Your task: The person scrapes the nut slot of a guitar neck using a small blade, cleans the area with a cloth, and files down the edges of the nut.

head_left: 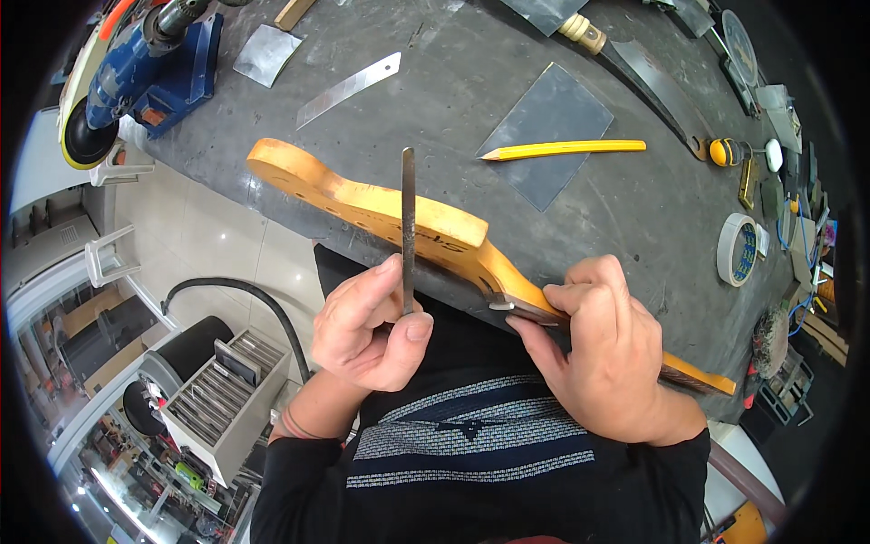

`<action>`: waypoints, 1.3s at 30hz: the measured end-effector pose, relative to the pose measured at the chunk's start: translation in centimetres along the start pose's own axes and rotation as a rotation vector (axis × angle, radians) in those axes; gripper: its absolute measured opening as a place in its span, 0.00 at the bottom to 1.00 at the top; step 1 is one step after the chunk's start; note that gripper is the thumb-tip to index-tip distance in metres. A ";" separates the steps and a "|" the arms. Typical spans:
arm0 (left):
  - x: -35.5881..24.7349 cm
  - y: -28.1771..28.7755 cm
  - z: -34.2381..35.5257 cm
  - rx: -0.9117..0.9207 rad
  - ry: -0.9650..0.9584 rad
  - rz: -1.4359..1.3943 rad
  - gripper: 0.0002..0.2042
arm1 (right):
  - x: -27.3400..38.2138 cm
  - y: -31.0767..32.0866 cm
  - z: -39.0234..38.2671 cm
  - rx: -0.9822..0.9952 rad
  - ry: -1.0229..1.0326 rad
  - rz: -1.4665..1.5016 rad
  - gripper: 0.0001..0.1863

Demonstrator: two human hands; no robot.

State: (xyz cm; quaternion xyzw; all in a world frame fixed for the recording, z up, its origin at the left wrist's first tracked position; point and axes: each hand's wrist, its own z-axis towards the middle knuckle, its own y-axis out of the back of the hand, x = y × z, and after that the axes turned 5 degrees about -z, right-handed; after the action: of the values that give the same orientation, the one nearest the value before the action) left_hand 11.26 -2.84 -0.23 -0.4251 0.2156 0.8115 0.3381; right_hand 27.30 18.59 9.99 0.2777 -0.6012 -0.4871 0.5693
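The grey worktop (453, 54) forms the base surface. The amber guitar neck (485, 258) extends along the near edge of the worktop, headstock to the left, its far end beyond the right hand. The right hand (603, 349) grips the neck beside the headstock, thumb on the near side and fingers curled over the far side. The left hand (372, 331) pinches a narrow metal strip between thumb and fingers. A dark square sheet (535, 100) lies beyond the neck; a yellow pencil (566, 150) rests across it. The narrow metal strip (408, 218) points away from the person, crossing the headstock in view; contact cannot be determined. The pale nut (501, 306) sits just beside the right thumb.
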 end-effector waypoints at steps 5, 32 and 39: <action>-0.2 -0.1 0.0 -0.010 0.009 0.006 0.33 | -0.3 0.1 0.2 -0.016 0.018 -0.025 0.27; -4.7 -2.7 0.5 0.123 0.234 0.211 0.29 | -1.7 -1.8 1.3 -0.062 0.100 0.020 0.34; -4.6 -2.8 0.1 0.136 0.224 0.221 0.29 | -1.9 -2.1 1.4 -0.097 0.138 0.001 0.31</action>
State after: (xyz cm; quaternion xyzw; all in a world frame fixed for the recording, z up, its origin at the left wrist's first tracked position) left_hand 15.18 -2.53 3.45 -0.4626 0.3518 0.7748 0.2489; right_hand 25.84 19.89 7.51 0.2824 -0.5364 -0.4950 0.6226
